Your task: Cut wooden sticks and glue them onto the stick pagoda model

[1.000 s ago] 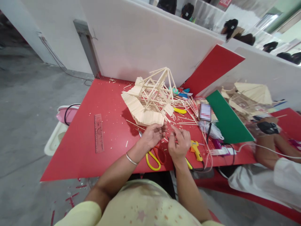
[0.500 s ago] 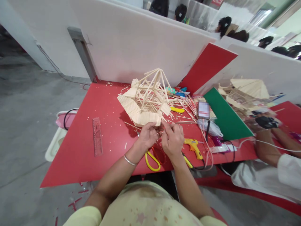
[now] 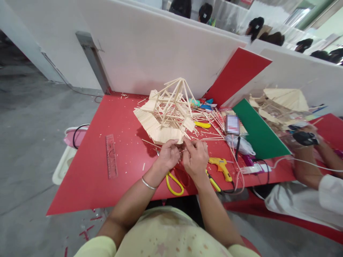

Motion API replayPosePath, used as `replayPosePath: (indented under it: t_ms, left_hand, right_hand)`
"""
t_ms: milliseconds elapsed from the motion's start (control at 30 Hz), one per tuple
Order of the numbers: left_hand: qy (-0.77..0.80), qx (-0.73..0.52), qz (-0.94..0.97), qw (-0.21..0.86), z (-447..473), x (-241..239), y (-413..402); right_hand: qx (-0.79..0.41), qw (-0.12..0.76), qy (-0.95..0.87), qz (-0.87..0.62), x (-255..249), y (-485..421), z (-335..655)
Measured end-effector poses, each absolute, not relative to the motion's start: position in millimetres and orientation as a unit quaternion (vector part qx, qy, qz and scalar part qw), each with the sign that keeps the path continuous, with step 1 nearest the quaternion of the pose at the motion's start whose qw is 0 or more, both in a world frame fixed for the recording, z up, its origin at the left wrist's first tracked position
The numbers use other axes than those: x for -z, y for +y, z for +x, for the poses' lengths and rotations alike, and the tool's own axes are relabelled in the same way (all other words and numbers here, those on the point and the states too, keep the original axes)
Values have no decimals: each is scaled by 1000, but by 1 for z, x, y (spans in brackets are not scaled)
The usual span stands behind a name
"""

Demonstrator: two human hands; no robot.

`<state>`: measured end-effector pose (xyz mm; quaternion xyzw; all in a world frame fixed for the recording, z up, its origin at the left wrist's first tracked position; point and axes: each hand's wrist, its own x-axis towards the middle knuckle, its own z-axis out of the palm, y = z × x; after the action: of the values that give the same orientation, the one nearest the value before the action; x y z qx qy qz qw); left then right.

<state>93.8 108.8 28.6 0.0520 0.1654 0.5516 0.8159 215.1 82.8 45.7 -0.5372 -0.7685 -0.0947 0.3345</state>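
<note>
A model built of thin wooden sticks (image 3: 167,135) stands on the red table, with an open peaked frame on top and slatted panels sloping out around its lower part. At its near edge my left hand (image 3: 169,156) is closed, thumb and fingers pinching by the corner of the front panel. Close beside it, my right hand (image 3: 197,159) has its fingers bent in and the index finger pointing to that same corner. What lies between the right fingertips is too small to make out. Yellow-handled scissors (image 3: 174,184) lie just below my hands.
A yellow glue gun (image 3: 222,168) and a yellow cutter (image 3: 213,181) lie to the right. Loose sticks (image 3: 211,119) are heaped behind the model. A clear ruler (image 3: 111,156) lies left. Beyond a green board (image 3: 264,134), a co-worker's arms (image 3: 308,160) are at another model.
My hands stay at the model's near corner, the right one shifted very slightly left. The model has not visibly moved. The co-worker's hand at the right has moved a little.
</note>
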Motion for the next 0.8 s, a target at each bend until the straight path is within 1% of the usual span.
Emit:
replayPosePath:
  t_ms: [167,800]
  left_hand:
    - [198,-541,56,815,96,-26,109]
    - [212,-546,54,808,98,-31,109]
  right_hand:
    - [94,336,-766,-539,-44,84,215]
    - [90,341,-766,-537,-45,84,214]
